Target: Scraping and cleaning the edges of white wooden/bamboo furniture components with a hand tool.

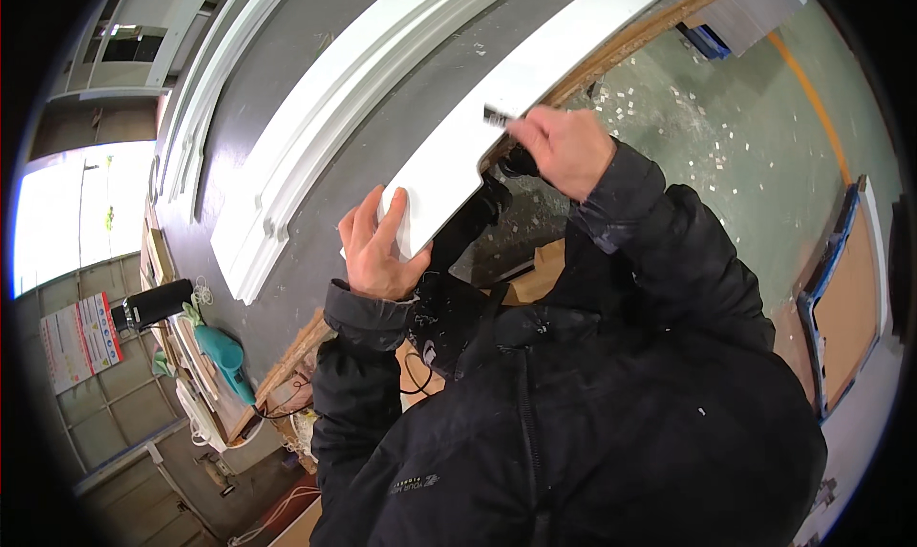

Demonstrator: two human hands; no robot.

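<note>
A long white board [447, 148] with a notch in its near edge lies slantwise along the near side of the grey worktable [310, 117]. My left hand [380, 253] grips its left end, fingers over the top face and thumb at the near edge. Farther along the board, my right hand [571, 150] is closed, pinching a small dark flat piece [495, 116] against or just above the white face. That piece is blurred, and its kind cannot be made out.
Several white moulded strips [287, 155] lie behind the board. To the left are a black bottle [158, 304] and a teal corded power tool [222, 356]. White scraps litter the green floor [707, 155]. At the right leans a blue-edged panel [845, 303].
</note>
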